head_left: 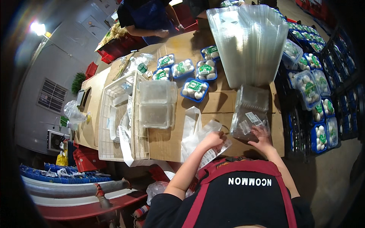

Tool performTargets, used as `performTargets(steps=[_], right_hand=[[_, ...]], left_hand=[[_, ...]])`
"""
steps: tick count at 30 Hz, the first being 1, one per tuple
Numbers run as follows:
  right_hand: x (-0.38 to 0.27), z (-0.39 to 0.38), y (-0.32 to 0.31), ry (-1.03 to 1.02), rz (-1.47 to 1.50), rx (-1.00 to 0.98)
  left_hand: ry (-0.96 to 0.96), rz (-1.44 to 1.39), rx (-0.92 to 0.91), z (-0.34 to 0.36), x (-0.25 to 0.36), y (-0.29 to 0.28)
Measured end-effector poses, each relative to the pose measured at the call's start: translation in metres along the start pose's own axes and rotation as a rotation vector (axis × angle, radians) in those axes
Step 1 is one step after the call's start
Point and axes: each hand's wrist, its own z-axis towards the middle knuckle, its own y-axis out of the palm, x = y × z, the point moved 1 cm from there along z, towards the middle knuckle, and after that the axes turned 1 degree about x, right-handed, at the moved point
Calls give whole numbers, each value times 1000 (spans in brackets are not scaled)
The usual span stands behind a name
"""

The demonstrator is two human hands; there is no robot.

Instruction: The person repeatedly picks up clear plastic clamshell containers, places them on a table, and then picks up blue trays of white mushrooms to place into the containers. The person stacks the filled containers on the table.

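Clear plastic boxes (247,102) are stacked near the table's front edge, with white printed labels (254,118) on the nearest one. My right hand (261,138) rests on that box's near side beside the labels, fingers spread. To its left, my left hand (215,140) is closed, its fingers curled at the edge of a strip of printed labels (211,155). That strip hangs toward my apron. Just beyond my left hand lies a crumpled white plastic bag (191,127). Exactly what the left fingertips pinch is partly hidden.
Tall nested clear trays (247,45) stand at the back right. Several blue punnets of white mushrooms or eggs (195,89) sit mid-table. On the left are a cream crate (114,110) with label strips and clear lids (156,102). Packed crates (317,95) line the right; a co-worker (146,19) stands opposite.
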Motion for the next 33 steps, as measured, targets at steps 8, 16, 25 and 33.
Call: performTargets(steps=[8,16,25,33], right_hand=[[-9,1,-14,-91,92,152],[-27,6,-30,-42,195,487],[-32,12,-46,-63,-176,718],[-37,-6,-20,-120,-3,328]], left_hand=[[440,-281,406,-11,13,6],[103,-357,46,-18,40,3],[365,-258,73,81,17,75],[344,2,358,103,11,89]])
